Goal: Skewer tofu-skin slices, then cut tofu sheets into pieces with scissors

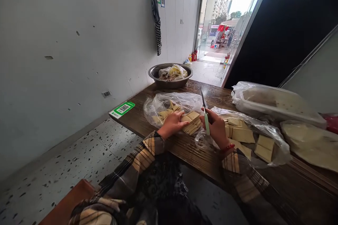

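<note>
Head view: my left hand [173,123] lies flat, fingers together, fingertips pressing the stack of pale squares [192,121]. My right hand [217,129] is curled tight around the knife [205,116], blade up, just right of that stack.

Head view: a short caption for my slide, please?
Left hand presses stacked beige squares; right hand holds a green-handled knife upright.

Bare counter [185,154] runs along the near edge and the left corner, broken only by a green QR card [121,109]. The left bag [158,105] and right bag [274,140] crowd the middle, with a knife [204,110] upright in the right hand [218,128] between them. A metal basin [170,75] blocks the far end, a wrapped tub [277,103] the right.
</note>
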